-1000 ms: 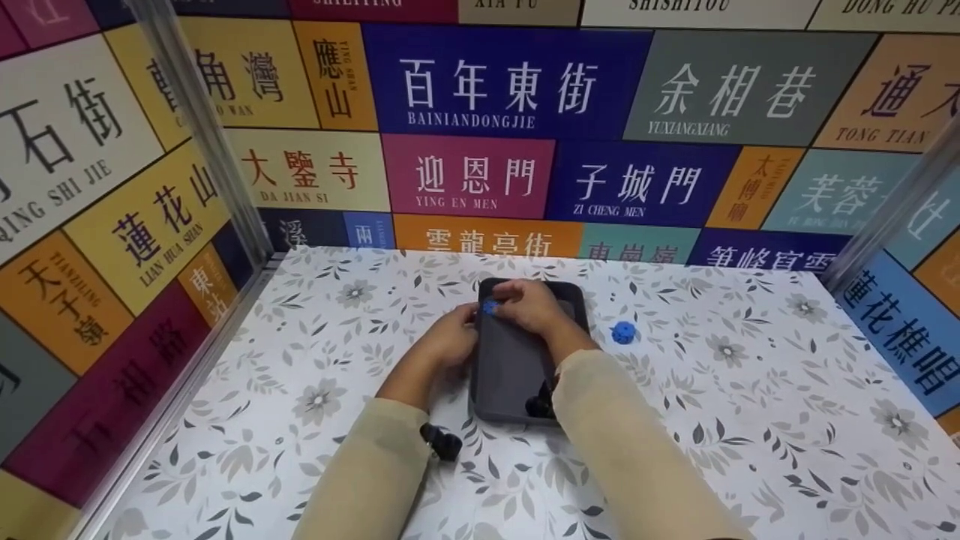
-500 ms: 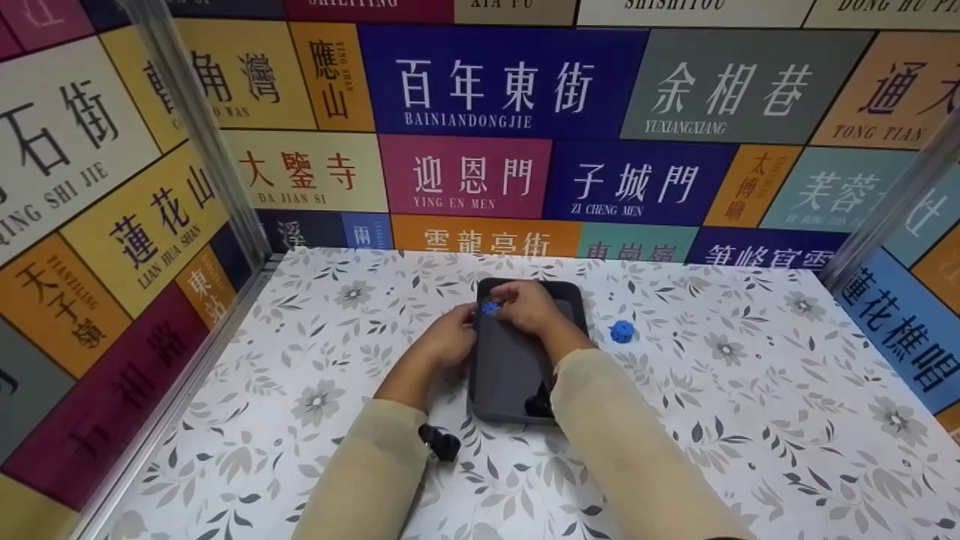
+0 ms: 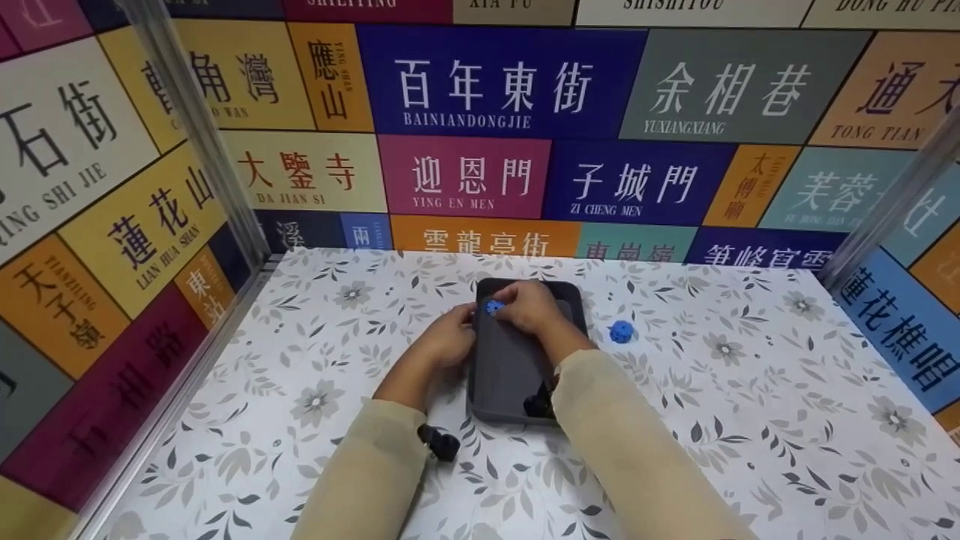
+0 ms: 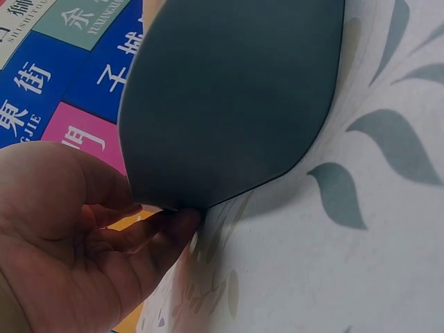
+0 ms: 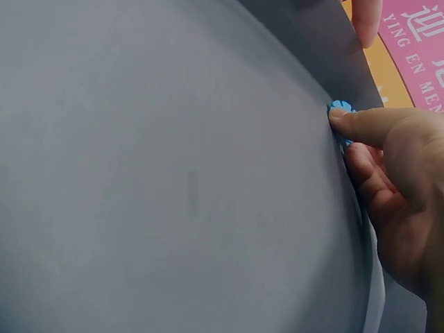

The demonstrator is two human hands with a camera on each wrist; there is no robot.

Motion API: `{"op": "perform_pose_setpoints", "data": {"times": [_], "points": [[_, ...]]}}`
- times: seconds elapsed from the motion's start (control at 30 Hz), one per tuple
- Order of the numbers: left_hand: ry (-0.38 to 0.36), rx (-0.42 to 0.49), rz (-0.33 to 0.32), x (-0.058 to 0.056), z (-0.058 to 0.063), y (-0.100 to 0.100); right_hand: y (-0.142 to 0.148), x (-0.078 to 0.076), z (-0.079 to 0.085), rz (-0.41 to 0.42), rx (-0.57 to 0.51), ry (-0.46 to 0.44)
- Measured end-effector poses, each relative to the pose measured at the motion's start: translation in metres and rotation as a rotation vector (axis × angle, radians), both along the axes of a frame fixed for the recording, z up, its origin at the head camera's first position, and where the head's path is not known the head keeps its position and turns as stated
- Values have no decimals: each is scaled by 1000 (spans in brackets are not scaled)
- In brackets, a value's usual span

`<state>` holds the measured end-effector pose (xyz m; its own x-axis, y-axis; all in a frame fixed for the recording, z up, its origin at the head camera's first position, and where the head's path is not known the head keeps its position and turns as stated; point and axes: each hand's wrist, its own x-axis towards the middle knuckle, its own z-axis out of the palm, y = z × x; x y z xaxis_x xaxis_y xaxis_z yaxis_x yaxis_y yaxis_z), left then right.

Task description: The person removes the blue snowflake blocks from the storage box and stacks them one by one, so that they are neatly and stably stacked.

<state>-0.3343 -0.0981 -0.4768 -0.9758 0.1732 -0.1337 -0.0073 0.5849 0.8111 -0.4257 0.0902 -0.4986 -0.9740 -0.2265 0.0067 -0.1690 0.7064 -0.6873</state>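
A dark grey tray (image 3: 514, 367) lies lengthwise on the patterned tabletop, in front of me. At its far left side my left hand (image 3: 450, 335) grips the edge; in the left wrist view, its curled fingers (image 4: 163, 236) meet the tray's outer wall (image 4: 236, 104). My right hand (image 3: 531, 307) reaches over the tray and pinches a small blue round piece with a notched surface (image 3: 494, 307) inside the far left corner. In the right wrist view, the thumb presses on this blue piece (image 5: 340, 106), and fingers partly hide it.
Another blue round piece (image 3: 621, 331), knobbly in shape, rests on the tabletop (image 3: 720, 420) right of the tray. Panels with printed characters (image 3: 510, 82) stand behind the table and at both sides. A black wrist device (image 3: 439, 442) sits at the left sleeve.
The blue piece in my right hand has shifted slightly to the right and shows more of its face. My left hand and the tray have hardly moved.
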Motion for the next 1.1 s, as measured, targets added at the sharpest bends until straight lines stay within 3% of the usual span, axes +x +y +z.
{"op": "perform_pose_setpoints", "data": {"times": [0.4,0.57,0.8,0.93,1.1], "points": [[-22,17,10,-2,0,3,2,4,7,-38,-92,-7],[7,19,0,-4,-2,4,1,7,17,-86,-283,-60],[-8,45,22,-2,-3,3,11,16,49,-158,-609,-149],[-4,43,23,-2,-3,2,29,28,64,-185,-691,-125],[-3,34,19,-2,-4,0,65,43,66,-234,-723,-100]]}}
